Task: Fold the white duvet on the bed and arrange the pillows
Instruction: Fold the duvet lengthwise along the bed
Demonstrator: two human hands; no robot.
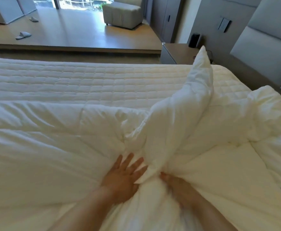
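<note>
No readable txt, labels, brands or nos. anywhere; the wall switch panel (224, 25) by the headboard shows marks too small to make out.

white duvet (169, 127), white quilted mattress pad (86, 80), grey headboard (268, 40)

The bed (103, 80) runs across the frame, its quilted mattress pad bare along the upper half. A white duvet (53, 147) lies rumpled over the lower half, one bunched corner standing up at centre right.
</note>
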